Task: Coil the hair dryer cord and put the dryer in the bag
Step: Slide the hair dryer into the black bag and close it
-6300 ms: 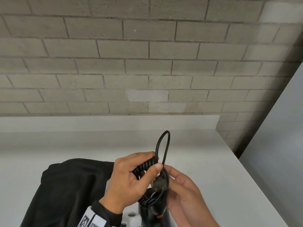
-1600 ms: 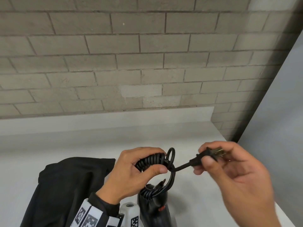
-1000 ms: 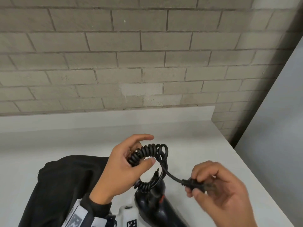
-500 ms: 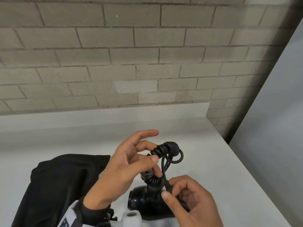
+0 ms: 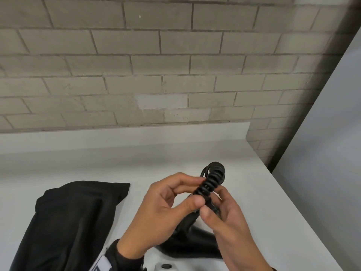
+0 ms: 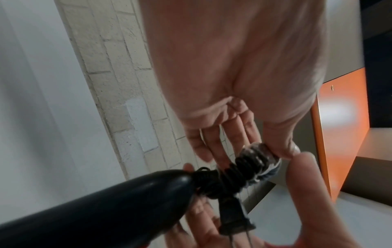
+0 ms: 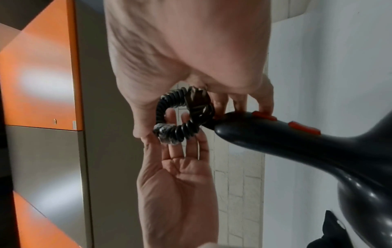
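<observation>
Both hands' grip: left hand [image 5: 156, 218] and right hand [image 5: 230, 222] pinch coiled cord [image 5: 210, 182].

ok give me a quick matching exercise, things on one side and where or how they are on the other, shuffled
Things:
1. coiled cord
2. bag
3. hair dryer
4. switches

States:
A. red, on the dryer's handle
B. lying flat on the counter, to the left of the hands
C. bunched up, pinched between both hands
D. black, outside the bag

Pairs: 1-C, 2-B, 3-D, 4-A
</observation>
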Demonstrator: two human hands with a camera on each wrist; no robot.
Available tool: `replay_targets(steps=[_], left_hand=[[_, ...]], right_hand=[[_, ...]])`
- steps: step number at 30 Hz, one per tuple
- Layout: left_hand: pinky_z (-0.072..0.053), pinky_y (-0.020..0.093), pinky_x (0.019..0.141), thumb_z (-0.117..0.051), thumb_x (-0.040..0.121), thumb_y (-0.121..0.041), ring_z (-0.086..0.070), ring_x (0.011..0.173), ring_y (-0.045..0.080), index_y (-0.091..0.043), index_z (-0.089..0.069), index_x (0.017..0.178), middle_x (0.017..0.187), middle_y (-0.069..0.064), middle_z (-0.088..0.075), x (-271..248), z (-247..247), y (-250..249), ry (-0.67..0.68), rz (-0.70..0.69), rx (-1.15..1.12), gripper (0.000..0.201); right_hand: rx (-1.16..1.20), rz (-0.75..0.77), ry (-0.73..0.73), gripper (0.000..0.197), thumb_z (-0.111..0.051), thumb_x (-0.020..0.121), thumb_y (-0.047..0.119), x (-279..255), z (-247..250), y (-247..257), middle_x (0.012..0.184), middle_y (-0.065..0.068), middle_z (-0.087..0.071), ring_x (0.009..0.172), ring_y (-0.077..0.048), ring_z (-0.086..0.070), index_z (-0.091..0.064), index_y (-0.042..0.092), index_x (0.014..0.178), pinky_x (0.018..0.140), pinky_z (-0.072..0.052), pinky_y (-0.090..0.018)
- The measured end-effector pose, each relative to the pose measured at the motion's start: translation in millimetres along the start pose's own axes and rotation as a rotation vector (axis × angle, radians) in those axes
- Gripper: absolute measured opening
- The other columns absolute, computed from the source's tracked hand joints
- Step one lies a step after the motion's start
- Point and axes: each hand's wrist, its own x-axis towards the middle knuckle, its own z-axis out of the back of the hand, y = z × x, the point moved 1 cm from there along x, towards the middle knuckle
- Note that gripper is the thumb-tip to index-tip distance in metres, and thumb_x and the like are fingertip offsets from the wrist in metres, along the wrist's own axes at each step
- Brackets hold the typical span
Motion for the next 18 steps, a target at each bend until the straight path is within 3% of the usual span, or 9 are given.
replay_targets(steps=[2, 5, 8, 11, 13, 16, 18], left_hand=[[-0.049, 0.038, 0.100, -0.075, 0.076, -0.053, -0.065, 0.113, 0.025, -0.033, -0.075, 0.101, 0.113, 0.002, -0.073, -3.3, 1.4, 3.9, -0.096, -0.054, 0.078, 0.032], [-0.046, 0.038, 0.100, -0.066, 0.076, -0.068, -0.059, 0.117, 0.025, -0.037, -0.074, 0.106, 0.125, 0.001, -0.064, -11.4, 9.2, 14.2, -0.124, -0.060, 0.172, 0.044], [-0.045, 0.039, 0.101, -0.066, 0.071, -0.073, -0.056, 0.121, 0.026, -0.031, -0.055, 0.133, 0.133, -0.001, -0.058, -24.0, 21.3, 38.1, -0.081, 0.069, 0.191, 0.076], [-0.042, 0.040, 0.107, -0.080, 0.067, -0.063, -0.053, 0.126, 0.011, -0.034, -0.043, 0.139, 0.133, -0.013, -0.059, -34.0, 25.9, 67.5, 0.048, 0.272, 0.374, 0.086], [-0.046, 0.036, 0.102, -0.079, 0.073, -0.057, -0.056, 0.118, 0.000, -0.040, -0.044, 0.134, 0.125, -0.021, -0.061, -37.4, 21.7, 80.6, 0.125, 0.330, 0.499, 0.072], [-0.052, 0.038, 0.085, -0.066, 0.085, -0.053, -0.062, 0.096, 0.004, -0.036, -0.057, 0.110, 0.100, -0.015, -0.067, -38.8, 12.8, 89.1, 0.128, 0.305, 0.584, 0.031], [-0.050, 0.038, 0.082, -0.057, 0.087, -0.059, -0.059, 0.093, 0.006, -0.036, -0.056, 0.106, 0.094, -0.013, -0.065, -39.4, 11.5, 91.7, 0.114, 0.273, 0.671, 0.030]], right_hand=[[0.019, -0.003, -0.014, 0.093, -0.094, 0.040, 0.049, 3.5, -1.7, -1.7, 0.107, -0.008, -0.073, 0.102, -0.017, -0.069, -0.055, 0.021, 0.120, 0.078, -0.055, -0.023], [0.026, 0.031, -0.022, 0.083, -0.096, 0.042, 0.040, 6.8, -6.6, -4.6, 0.104, -0.009, -0.073, 0.100, -0.021, -0.070, -0.059, 0.028, 0.116, 0.076, -0.055, -0.023], [0.014, 0.060, -0.048, 0.068, -0.093, 0.049, 0.032, 8.3, -7.0, -7.5, 0.103, -0.009, -0.072, 0.099, -0.022, -0.070, -0.062, 0.037, 0.110, 0.078, -0.055, -0.025], [0.053, 0.085, -0.039, 0.072, -0.095, 0.046, 0.037, 9.8, -4.9, -10.1, 0.101, -0.012, -0.073, 0.096, -0.023, -0.071, -0.063, 0.030, 0.110, 0.077, -0.056, -0.027], [0.076, 0.087, -0.020, 0.075, -0.096, 0.044, 0.040, 10.8, -4.5, -10.8, 0.099, -0.013, -0.073, 0.094, -0.025, -0.072, -0.063, 0.027, 0.110, 0.075, -0.056, -0.027], [0.067, 0.085, -0.029, 0.072, -0.096, 0.043, 0.041, 10.4, -3.6, -9.9, 0.097, -0.014, -0.073, 0.093, -0.027, -0.071, -0.065, 0.029, 0.107, 0.075, -0.057, -0.030], [0.067, 0.102, -0.027, 0.072, -0.095, 0.046, 0.043, 9.4, 1.6, -10.1, 0.100, -0.018, -0.072, 0.096, -0.031, -0.070, -0.064, 0.028, 0.110, 0.078, -0.057, -0.035]])
